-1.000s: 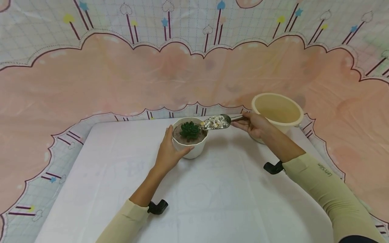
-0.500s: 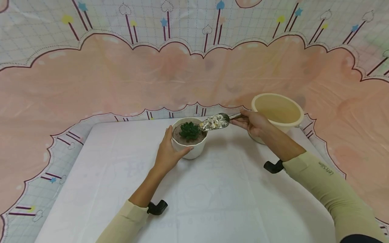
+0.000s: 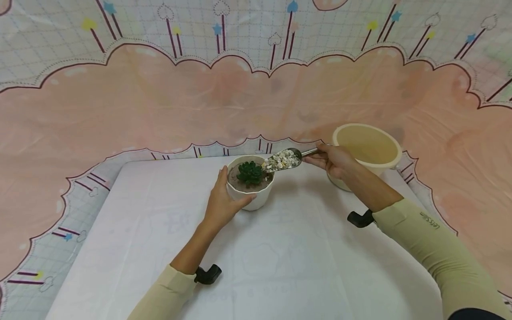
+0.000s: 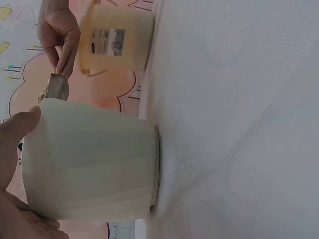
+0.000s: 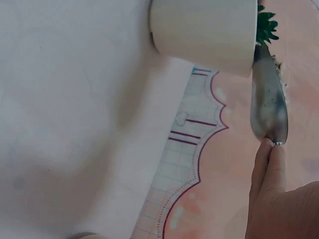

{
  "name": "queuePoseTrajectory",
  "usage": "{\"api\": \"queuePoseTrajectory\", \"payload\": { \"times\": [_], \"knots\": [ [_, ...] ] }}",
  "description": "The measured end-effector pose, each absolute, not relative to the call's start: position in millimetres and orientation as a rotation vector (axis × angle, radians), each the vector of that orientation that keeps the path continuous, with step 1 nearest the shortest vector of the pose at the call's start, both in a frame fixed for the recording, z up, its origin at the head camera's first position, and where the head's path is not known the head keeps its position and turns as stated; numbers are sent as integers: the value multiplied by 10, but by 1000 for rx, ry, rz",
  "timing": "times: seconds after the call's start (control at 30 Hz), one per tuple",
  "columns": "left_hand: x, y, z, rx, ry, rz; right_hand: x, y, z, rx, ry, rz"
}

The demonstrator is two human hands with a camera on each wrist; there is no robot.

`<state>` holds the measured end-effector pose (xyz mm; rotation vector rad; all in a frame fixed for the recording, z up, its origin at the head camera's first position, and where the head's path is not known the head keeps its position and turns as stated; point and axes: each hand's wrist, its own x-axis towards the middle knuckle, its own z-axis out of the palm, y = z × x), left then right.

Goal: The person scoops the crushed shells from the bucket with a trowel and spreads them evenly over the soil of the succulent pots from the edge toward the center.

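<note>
A green succulent [image 3: 250,173] sits in soil inside a white flower pot [image 3: 256,201] on the white tabletop. My left hand [image 3: 222,202] grips the pot from the left, thumb in front and fingers round the far side. In the left wrist view the pot's base rests on the surface. My right hand [image 3: 339,163] pinches the handle of a metal scoop [image 5: 269,107]. Pale pebbles [image 3: 282,161] fill the scoop, whose tip reaches over the pot's right rim beside the succulent. A few pale bits show on the soil near the tip.
A cream bucket [image 3: 370,144] stands at the back right, partly behind my right hand and forearm. The white table [image 3: 256,266] ends just behind the pot, where a patterned pink cloth [image 3: 224,102] hangs. Black wrist mounts jut from both sleeves.
The scoop tip has tilted slightly downward over the pot's rim, and a few pebbles now show on the soil near it. The left hand keeps its hold on the pot.
</note>
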<state>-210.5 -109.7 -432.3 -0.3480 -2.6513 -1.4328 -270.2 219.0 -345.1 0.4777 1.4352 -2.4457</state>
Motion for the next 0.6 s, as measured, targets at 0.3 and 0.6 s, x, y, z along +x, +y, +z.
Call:
{"api": "queuePoseTrajectory", "payload": {
  "times": [0.3,0.6],
  "knots": [
    [-2085,-1022,-4324,-239,-2656,-1464,-2736,2182,-3428,428,1501,-2423],
    [-2088,-990,-4358,-214,-2609,-1473,-2770,2191,-3416,425,1515,-2415]
  ]
}}
